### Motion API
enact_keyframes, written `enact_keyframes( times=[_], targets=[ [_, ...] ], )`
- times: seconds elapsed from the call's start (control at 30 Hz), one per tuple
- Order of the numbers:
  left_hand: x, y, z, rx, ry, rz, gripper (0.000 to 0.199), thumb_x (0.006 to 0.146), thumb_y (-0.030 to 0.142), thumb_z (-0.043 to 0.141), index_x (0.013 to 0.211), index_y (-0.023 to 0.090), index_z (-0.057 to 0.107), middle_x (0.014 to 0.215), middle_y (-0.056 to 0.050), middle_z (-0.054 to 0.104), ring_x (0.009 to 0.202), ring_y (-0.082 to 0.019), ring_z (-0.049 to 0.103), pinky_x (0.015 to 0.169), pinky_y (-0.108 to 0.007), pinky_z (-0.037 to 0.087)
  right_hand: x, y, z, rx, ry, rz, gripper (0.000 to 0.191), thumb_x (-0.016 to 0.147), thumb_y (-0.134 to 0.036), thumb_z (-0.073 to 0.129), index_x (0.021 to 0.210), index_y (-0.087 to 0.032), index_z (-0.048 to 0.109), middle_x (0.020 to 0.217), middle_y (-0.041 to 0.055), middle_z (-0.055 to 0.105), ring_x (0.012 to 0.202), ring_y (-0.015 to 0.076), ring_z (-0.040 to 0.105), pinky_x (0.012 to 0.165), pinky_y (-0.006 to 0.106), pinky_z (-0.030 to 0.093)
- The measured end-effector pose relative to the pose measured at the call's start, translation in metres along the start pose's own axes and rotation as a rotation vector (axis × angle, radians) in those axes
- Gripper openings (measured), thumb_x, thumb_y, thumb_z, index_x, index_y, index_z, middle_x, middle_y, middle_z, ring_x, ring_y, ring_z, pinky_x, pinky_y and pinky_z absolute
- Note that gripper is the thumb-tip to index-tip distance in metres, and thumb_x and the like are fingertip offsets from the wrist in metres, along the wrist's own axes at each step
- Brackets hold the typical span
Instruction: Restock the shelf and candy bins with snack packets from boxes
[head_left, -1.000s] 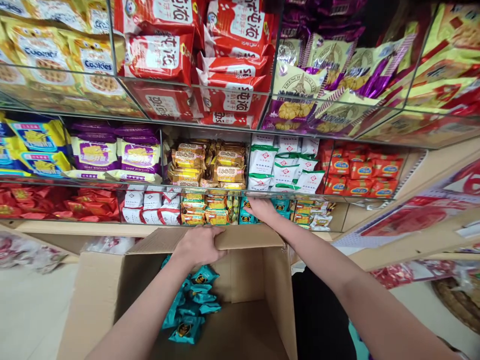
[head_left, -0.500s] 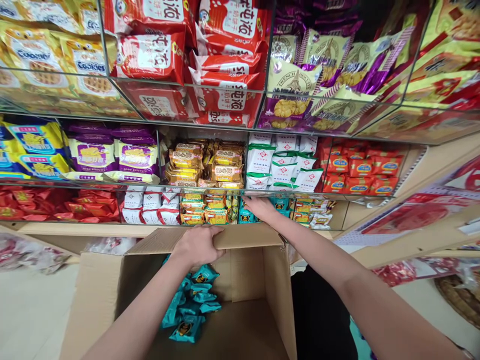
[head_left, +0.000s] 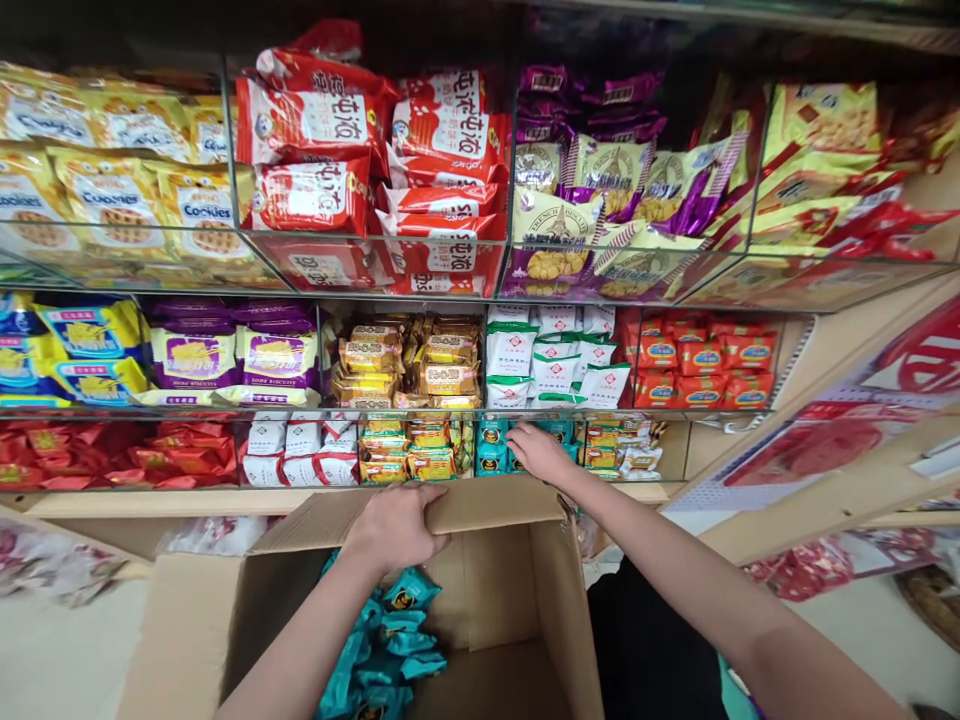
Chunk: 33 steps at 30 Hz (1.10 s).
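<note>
My left hand (head_left: 396, 525) is closed over the raised front flap of an open cardboard box (head_left: 562, 600), thumb on the inner side. Several teal snack packets (head_left: 409, 640) lie in the box's left part, partly covered by my left forearm. My right hand (head_left: 541, 455) reaches past the box into a bottom-row shelf compartment. Its fingers are bent together on a teal snack packet (head_left: 492, 458) among others of the same kind; the fingertips are partly hidden.
Left of that compartment are orange-green packets (head_left: 409, 450), on its right small yellow-white ones (head_left: 622, 445). Above run clear shelf fronts (head_left: 405, 412) with white-green packets (head_left: 555, 365) and red packets (head_left: 701, 360) behind. A wooden ledge (head_left: 187, 502) edges the bottom row.
The view has tilted up, so the shelves sit lower in the picture. My right hand has drawn slightly back and right within the teal packets' compartment. My left hand still holds the flap.
</note>
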<state>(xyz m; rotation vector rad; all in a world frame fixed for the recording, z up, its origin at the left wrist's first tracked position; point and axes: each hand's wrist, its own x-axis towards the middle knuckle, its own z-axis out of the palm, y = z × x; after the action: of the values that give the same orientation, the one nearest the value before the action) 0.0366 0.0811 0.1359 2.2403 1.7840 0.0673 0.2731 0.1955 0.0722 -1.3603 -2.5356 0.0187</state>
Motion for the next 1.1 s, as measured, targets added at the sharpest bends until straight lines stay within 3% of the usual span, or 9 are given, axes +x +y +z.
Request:
enact_keyframes(
  times=[0.23,0.4,0.57,0.9,1.03,1.1],
  targets=[
    [0.001,-0.002,0.002,0.047,0.028,0.018,0.055,0.062,0.041,0.054,0.116,0.032,0.050,0.111,0.000,0.061,0.100,-0.023,0.055,0.087,-0.033,0.041,0.014,0.004,0.008,0.083,-0.069,-0.066,0.040,0.084,-0.022,0.040,0.123,-0.018,0.045,0.125,0.0101,0.045,0.106,0.0181,0.050,0.088,0.028,0.040],
    [0.001,-0.001,0.000,0.060,0.030,0.040,0.052,0.062,0.041,0.054,0.114,0.031,0.052,0.113,0.001,0.060,0.101,-0.023,0.055,0.087,-0.034,0.041,0.021,-0.003,0.002,0.034,-0.061,-0.093,0.040,0.084,-0.020,0.037,0.123,-0.013,0.045,0.121,0.0128,0.049,0.105,0.0202,0.051,0.089,0.029,0.040],
    [-0.001,-0.001,0.000,0.078,0.034,0.040,0.053,0.063,0.041,0.053,0.115,0.031,0.051,0.113,0.001,0.060,0.101,-0.022,0.055,0.087,-0.032,0.041,0.029,-0.012,-0.002,0.044,-0.045,0.008,0.042,0.082,-0.010,0.033,0.121,-0.013,0.046,0.114,0.0133,0.055,0.104,0.0208,0.052,0.089,0.030,0.038],
    [0.002,-0.001,0.000,0.054,0.019,0.030,0.054,0.062,0.039,0.055,0.116,0.031,0.050,0.114,0.001,0.059,0.103,-0.021,0.054,0.089,-0.032,0.040,0.034,-0.007,0.013,0.127,-0.152,-0.029,0.029,0.078,-0.011,0.042,0.095,-0.015,0.065,0.095,0.0104,0.061,0.088,0.0192,0.056,0.075,0.025,0.041],
    [0.003,-0.002,0.001,0.059,0.037,0.026,0.053,0.063,0.040,0.054,0.115,0.031,0.051,0.113,-0.001,0.060,0.102,-0.022,0.054,0.088,-0.033,0.040,0.032,-0.009,0.011,0.190,-0.142,-0.028,0.025,0.079,-0.015,0.045,0.091,-0.016,0.066,0.096,0.0095,0.062,0.090,0.0193,0.056,0.078,0.026,0.040],
    [0.003,-0.002,0.001,0.055,0.040,0.030,0.052,0.063,0.040,0.054,0.115,0.031,0.051,0.112,-0.001,0.060,0.101,-0.022,0.055,0.087,-0.032,0.040,0.033,-0.010,0.009,0.232,-0.111,-0.008,0.029,0.078,-0.012,0.043,0.098,-0.015,0.064,0.105,0.0101,0.061,0.096,0.0202,0.054,0.083,0.027,0.039]
  ],
)
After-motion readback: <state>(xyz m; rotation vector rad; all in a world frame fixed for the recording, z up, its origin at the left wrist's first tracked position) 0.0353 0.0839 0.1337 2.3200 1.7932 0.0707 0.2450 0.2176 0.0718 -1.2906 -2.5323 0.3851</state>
